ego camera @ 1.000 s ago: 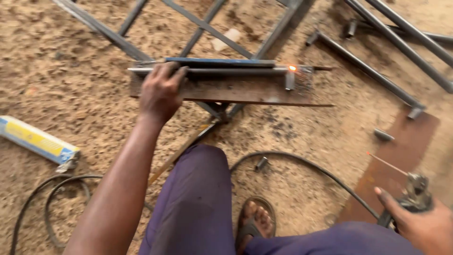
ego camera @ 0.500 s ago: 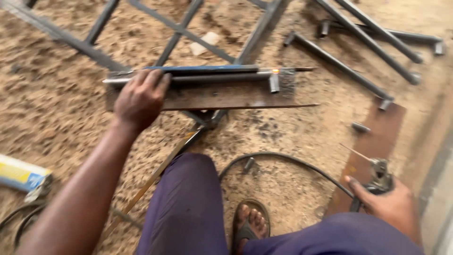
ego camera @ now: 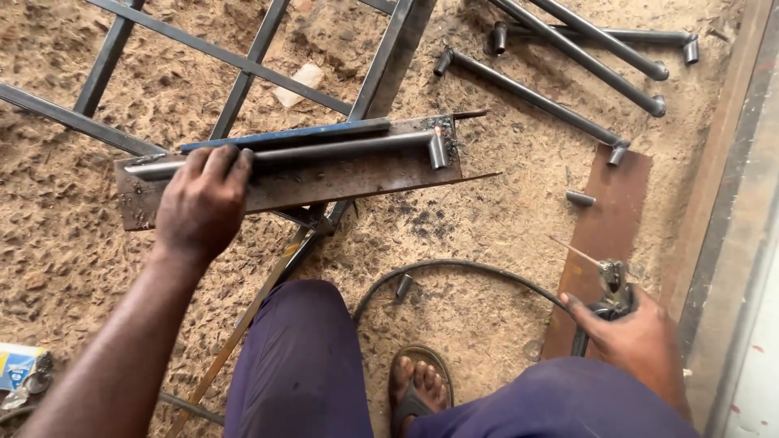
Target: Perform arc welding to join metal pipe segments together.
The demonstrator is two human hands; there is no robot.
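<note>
Left hand: the left hand (ego camera: pixel 203 203) lies palm down, fingers curled over the near end of a grey metal pipe (ego camera: pixel 324 150), pressing it onto a rusty steel plate (ego camera: pixel 324 180).
Right hand: the right hand (ego camera: pixel 637 341) is closed around the handle of a welding rod holder (ego camera: pixel 610 285), low at the right above the knee.
Pipe: it lies lengthwise on the plate, with a short elbow piece (ego camera: pixel 438 148) at its far end and a blue flat bar (ego camera: pixel 284 135) just behind it.
Rod: a thin welding rod (ego camera: pixel 574 251) sticks out of the holder, up and to the left, well apart from the pipe.
Cable: a black cable (ego camera: pixel 454 268) curves over the sandy ground (ego camera: pixel 65 243) toward the holder.
Around: a metal frame (ego camera: pixel 243 69) lies under the plate; more pipes (ego camera: pixel 568 49) lie at the upper right, beside a brown sheet (ego camera: pixel 604 219).
</note>
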